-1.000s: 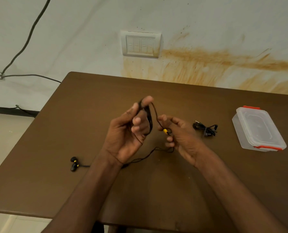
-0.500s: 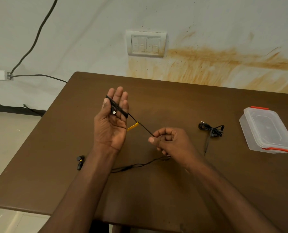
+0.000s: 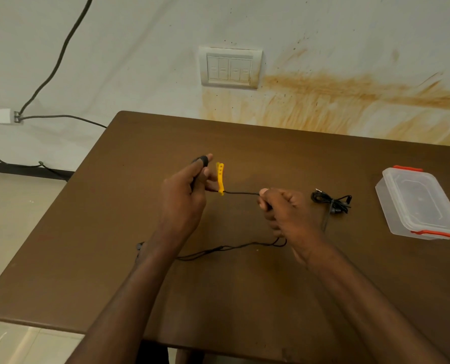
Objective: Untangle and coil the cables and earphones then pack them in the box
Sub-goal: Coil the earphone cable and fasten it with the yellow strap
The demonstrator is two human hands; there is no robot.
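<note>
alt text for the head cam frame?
Left hand and right hand hold a black earphone cable with a yellow strap taut above a brown table; a coiled cable and closed plastic box lie right.

Brown worktop (image 3: pixel 245 298) against a stained wall with a switch plate (image 3: pixel 230 67). Left hand (image 3: pixel 184 198) holds black cable wound round its fingers, a yellow strap (image 3: pixel 220 177) standing upright just beside them; right hand (image 3: pixel 284 214) pinches the same black earphone cable (image 3: pixel 241 192), stretched taut between the hands, its slack trailing across the worktop below. Right of the hands: a coiled black cable bundle (image 3: pixel 331 202); further right, a clear lidded box (image 3: pixel 419 203) with red clips.
</note>
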